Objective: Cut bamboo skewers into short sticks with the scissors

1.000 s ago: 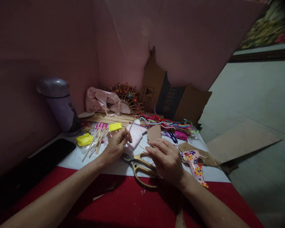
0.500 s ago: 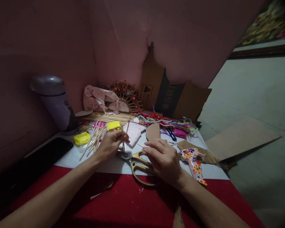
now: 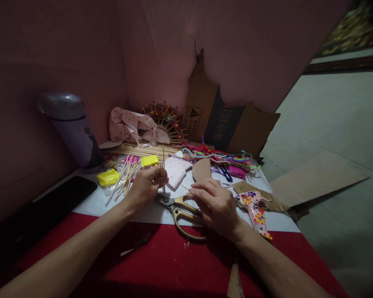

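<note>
My left hand (image 3: 149,182) is closed round a few thin wooden sticks (image 3: 163,159) that stand upright in its fingertips, one taller than the others. To the right, my right hand (image 3: 213,203) pinches another thin wooden stick (image 3: 185,188), whose tip points left past the fingers. Under and between the hands lie scissors (image 3: 182,213) with gold-coloured handles, partly covered by my right hand. Behind them are a folded white cloth with pink dots (image 3: 177,171) and a rounded piece of cardboard (image 3: 202,170). Several loose sticks (image 3: 127,176) are piled left of my left hand.
A purple bottle (image 3: 74,132) and a black phone (image 3: 68,194) are on the left. Coloured pipe cleaners (image 3: 217,155) and a pin-studded fan shape (image 3: 170,122) lie behind. Torn cardboard (image 3: 233,128) leans on the wall; a flowered glue gun (image 3: 255,211) is at right.
The sticks in my left hand have turned more upright, and the tall one no longer leans to the right. My right hand has barely moved. The view has shifted slightly.
</note>
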The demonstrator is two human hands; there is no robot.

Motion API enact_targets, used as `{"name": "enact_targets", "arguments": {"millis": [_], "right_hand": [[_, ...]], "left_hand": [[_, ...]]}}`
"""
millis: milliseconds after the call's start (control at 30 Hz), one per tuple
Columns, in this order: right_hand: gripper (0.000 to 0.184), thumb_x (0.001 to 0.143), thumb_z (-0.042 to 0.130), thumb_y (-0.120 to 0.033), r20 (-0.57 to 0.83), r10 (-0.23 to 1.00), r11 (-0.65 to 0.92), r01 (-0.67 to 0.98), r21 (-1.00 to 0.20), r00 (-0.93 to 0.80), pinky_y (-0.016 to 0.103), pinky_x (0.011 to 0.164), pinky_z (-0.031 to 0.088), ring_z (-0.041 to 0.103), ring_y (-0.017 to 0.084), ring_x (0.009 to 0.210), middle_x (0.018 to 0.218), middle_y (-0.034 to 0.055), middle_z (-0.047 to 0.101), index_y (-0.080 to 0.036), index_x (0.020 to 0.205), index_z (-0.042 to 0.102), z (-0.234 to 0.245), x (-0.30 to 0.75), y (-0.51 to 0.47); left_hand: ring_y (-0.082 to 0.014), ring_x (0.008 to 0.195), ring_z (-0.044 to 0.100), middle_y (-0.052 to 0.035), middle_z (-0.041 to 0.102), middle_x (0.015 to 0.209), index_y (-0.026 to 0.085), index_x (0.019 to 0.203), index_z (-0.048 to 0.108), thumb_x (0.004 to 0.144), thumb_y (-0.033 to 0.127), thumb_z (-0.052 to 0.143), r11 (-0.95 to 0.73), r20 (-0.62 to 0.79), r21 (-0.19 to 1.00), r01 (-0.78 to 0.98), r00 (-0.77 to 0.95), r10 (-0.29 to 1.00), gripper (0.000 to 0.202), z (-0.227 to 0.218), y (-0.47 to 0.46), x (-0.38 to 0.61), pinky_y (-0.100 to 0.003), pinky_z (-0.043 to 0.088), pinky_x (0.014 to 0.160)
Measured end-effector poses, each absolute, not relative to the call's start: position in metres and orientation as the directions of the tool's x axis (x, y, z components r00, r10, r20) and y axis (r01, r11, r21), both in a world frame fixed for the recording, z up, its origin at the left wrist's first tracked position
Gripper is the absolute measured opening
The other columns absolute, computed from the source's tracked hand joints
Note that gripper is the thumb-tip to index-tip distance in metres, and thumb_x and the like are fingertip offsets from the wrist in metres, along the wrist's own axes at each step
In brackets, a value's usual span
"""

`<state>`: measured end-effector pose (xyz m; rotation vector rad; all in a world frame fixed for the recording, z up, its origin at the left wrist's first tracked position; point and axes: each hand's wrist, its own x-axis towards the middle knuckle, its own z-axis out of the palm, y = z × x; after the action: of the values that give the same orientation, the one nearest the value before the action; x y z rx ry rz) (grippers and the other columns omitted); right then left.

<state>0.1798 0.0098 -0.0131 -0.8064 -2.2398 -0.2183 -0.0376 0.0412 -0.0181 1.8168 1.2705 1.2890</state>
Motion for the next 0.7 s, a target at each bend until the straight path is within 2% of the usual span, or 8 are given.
{"name": "enact_targets", "arguments": {"millis": [133, 233, 333, 400, 500, 700], "right_hand": [[0.013, 0.086, 0.052, -0.016, 0.691, 0.488, 0.794, 0.6, -0.098, -0.533, 0.031, 0.07, 0.046, 0.056, 0.019, 0.082, 0.086, 0.0075, 0.066, -0.015, 0.088, 0.066, -0.014, 0.179, 0.01], [0.014, 0.086, 0.051, -0.015, 0.681, 0.525, 0.786, 0.598, -0.159, -0.51, 0.031, 0.071, 0.045, 0.057, 0.018, 0.08, 0.083, 0.0071, 0.066, -0.015, 0.086, 0.065, -0.013, 0.177, 0.009], [0.015, 0.087, 0.05, -0.015, 0.656, 0.615, 0.756, 0.565, -0.331, -0.438, 0.029, 0.069, 0.045, 0.057, 0.017, 0.076, 0.079, 0.0057, 0.065, -0.016, 0.084, 0.065, -0.009, 0.172, 0.004], [0.02, 0.091, 0.046, -0.018, 0.59, 0.686, 0.72, 0.512, -0.468, -0.426, 0.026, 0.068, 0.045, 0.057, 0.015, 0.076, 0.079, 0.005, 0.064, -0.016, 0.084, 0.064, -0.005, 0.167, -0.001], [0.028, 0.094, 0.04, -0.022, 0.472, 0.742, 0.666, 0.447, -0.597, -0.475, 0.024, 0.066, 0.044, 0.056, 0.013, 0.073, 0.076, 0.0037, 0.061, -0.016, 0.079, 0.062, -0.003, 0.161, -0.009], [0.03, 0.089, 0.05, -0.026, 0.302, 0.856, 0.48, 0.428, -0.765, -0.42, 0.02, 0.054, 0.037, 0.044, 0.01, 0.056, 0.058, -0.0024, 0.05, -0.015, 0.061, 0.054, -0.011, 0.156, -0.013]], "left_hand": [[-0.0093, 0.052, 0.045, 0.0016, 0.055, 0.054, 0.018, 0.059, 0.064, 0.068, 0.013, 0.062, -0.441, 0.432, 0.785, 0.435, 0.125, 0.893, 0.01, -0.018, 0.04, -0.037, -0.022, 0.032, 0.05], [-0.0108, 0.052, 0.052, 0.0004, 0.06, 0.056, 0.017, 0.062, 0.064, 0.067, 0.015, 0.065, -0.352, 0.335, 0.88, 0.318, 0.109, 0.936, 0.005, -0.011, 0.036, -0.034, -0.022, 0.038, 0.051], [-0.0173, 0.059, 0.064, -0.0053, 0.069, 0.068, 0.015, 0.072, 0.062, 0.07, 0.026, 0.067, -0.088, 0.08, 0.995, 0.047, 0.148, 0.986, 0.012, 0.002, 0.03, -0.029, -0.029, 0.048, 0.057], [-0.0187, 0.061, 0.066, -0.0074, 0.071, 0.071, 0.013, 0.074, 0.062, 0.069, 0.03, 0.069, -0.001, 0.012, 0.998, -0.058, 0.196, 0.98, 0.019, 0.009, 0.025, -0.025, -0.03, 0.051, 0.059], [-0.0177, 0.061, 0.066, -0.0071, 0.072, 0.071, 0.013, 0.074, 0.061, 0.068, 0.03, 0.071, 0.008, 0.023, 0.991, -0.134, 0.226, 0.974, 0.021, 0.012, 0.02, -0.02, -0.029, 0.051, 0.06], [-0.0155, 0.055, 0.063, -0.0055, 0.07, 0.062, 0.012, 0.071, 0.06, 0.065, 0.029, 0.073, 0.017, 0.037, 0.983, -0.182, 0.293, 0.955, 0.022, 0.001, 0.012, -0.011, -0.028, 0.049, 0.057]]}}
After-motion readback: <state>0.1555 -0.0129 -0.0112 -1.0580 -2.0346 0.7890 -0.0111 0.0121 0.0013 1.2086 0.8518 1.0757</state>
